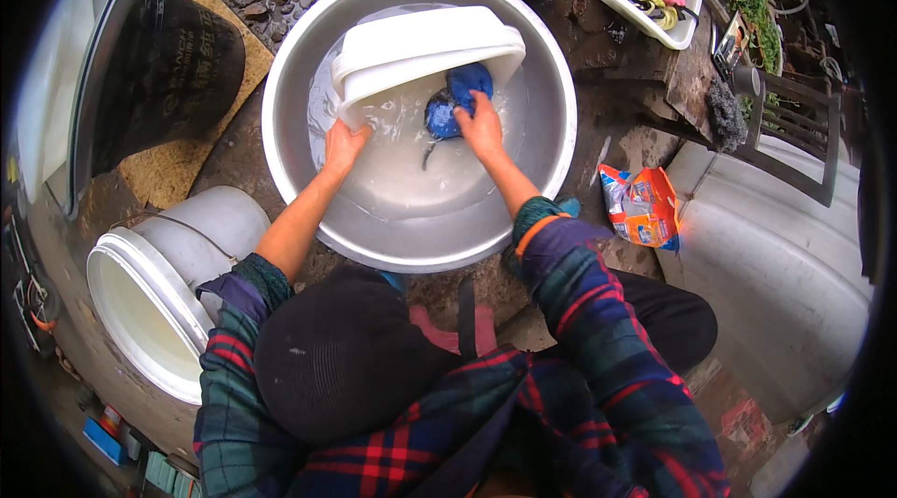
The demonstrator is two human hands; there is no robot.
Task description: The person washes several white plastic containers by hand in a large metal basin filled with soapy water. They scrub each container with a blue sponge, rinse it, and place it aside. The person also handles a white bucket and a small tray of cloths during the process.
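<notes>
A wide metal basin holds cloudy water in front of me. My left hand grips the near left corner of a white plastic tub, which is tilted on its side over the water. In my right hand is a wet blue cloth, bunched up against the tub's inner side. A thin dark strip of it trails into the water. The fingertips of my left hand are partly hidden by the tub's rim.
A white bucket of pale liquid stands on the left, near a large black bin. An orange packet lies right of the basin, beside a big grey plastic container. A white basket of coloured cloths sits at upper right.
</notes>
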